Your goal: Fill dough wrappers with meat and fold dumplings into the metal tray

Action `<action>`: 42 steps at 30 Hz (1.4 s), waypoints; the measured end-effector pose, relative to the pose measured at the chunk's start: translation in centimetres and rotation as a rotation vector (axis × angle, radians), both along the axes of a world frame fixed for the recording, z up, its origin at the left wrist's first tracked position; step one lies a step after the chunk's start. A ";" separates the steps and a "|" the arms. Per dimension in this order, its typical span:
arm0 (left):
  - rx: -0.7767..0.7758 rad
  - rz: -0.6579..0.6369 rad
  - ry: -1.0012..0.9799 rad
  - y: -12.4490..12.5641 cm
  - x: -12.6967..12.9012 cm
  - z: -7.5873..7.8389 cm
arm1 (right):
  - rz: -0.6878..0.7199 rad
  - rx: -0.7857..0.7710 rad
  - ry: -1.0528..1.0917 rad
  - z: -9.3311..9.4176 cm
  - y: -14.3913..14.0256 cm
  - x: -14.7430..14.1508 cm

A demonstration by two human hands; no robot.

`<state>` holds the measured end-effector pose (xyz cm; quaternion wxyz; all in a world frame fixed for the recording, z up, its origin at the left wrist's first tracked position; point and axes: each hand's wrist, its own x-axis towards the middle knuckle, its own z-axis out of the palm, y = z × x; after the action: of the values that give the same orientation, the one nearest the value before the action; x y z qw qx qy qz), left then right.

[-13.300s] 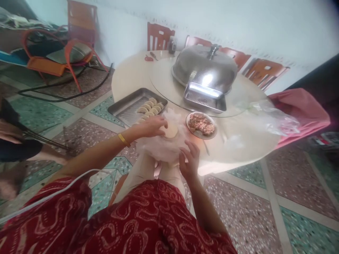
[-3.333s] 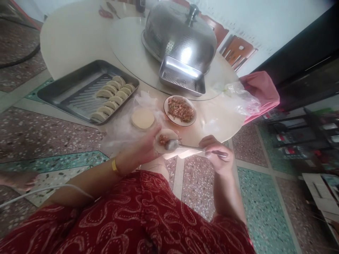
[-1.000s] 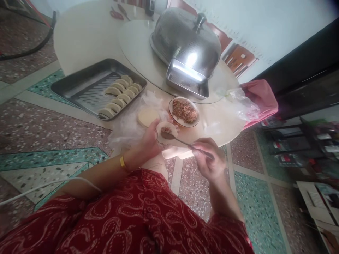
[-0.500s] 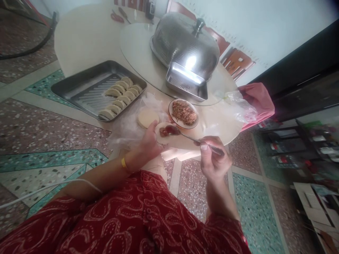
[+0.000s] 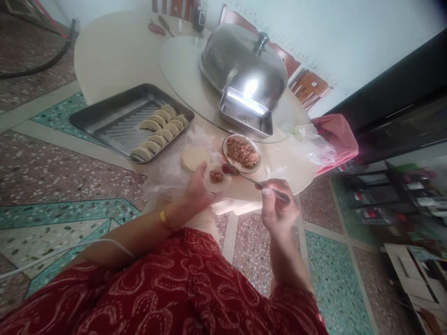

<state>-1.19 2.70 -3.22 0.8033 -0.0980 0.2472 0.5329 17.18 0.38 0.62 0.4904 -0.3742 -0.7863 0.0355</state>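
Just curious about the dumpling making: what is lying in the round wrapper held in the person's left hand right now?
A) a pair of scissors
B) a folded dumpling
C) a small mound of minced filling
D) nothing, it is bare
C: the wrapper in the left hand carries a small reddish-brown mound of filling, while the spoon in the right hand is beside it.
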 end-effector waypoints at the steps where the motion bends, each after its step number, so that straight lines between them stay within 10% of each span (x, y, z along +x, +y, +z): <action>1: 0.006 0.004 -0.003 0.0 0.0 0.0 | 0.011 -0.003 -0.010 -0.1 -0.1 -0.2; 28: 0.067 -0.009 0.047 -0.3 0.3 -0.8 | 0.024 0.033 -0.024 -0.3 -0.8 -1.0; 42: 0.129 -0.093 0.066 -0.3 -0.4 0.7 | 0.256 0.025 -0.168 0.4 0.2 -0.1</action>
<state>-1.59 2.36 -2.54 0.8232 -0.0167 0.2430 0.5129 17.08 0.62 1.07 0.4191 -0.2664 -0.8661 0.0565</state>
